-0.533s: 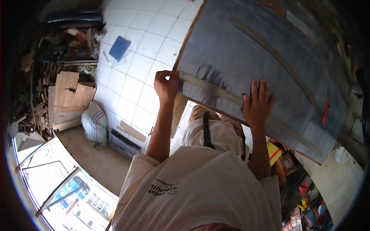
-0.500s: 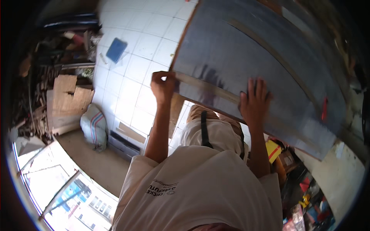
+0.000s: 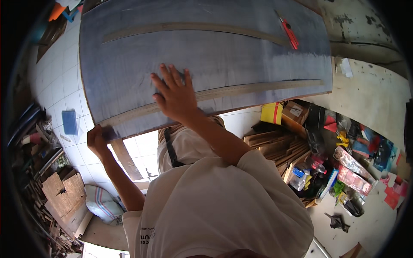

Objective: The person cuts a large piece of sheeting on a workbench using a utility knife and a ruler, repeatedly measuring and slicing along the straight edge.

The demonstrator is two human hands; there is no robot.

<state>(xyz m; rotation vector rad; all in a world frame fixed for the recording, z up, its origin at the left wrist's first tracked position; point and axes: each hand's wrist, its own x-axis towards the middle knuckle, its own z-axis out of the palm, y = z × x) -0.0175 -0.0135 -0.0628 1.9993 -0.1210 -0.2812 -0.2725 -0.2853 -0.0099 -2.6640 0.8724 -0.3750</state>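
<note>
A long ruler lies along the near edge of a dark grey tabletop. My left hand is closed at the tabletop's near left corner, pinching the ruler's left end; its fingertips are partly hidden. My right hand lies flat across the ruler left of its middle, fingers spread forward over the grey surface. Farther back, a second long flat strip rests about parallel to the ruler. A red utility knife lies near that strip's right end, with its blade pointing away from me.
White floor tiles hold a blue flat object at left. Scrap wood and a woven sack stand lower left. Stacked wooden strips, a yellow box and mixed packages crowd the floor right of me.
My view has turned, so the tabletop now appears more level and farther left. Both hands stay at the ruler, the left at its end and the right across it.
</note>
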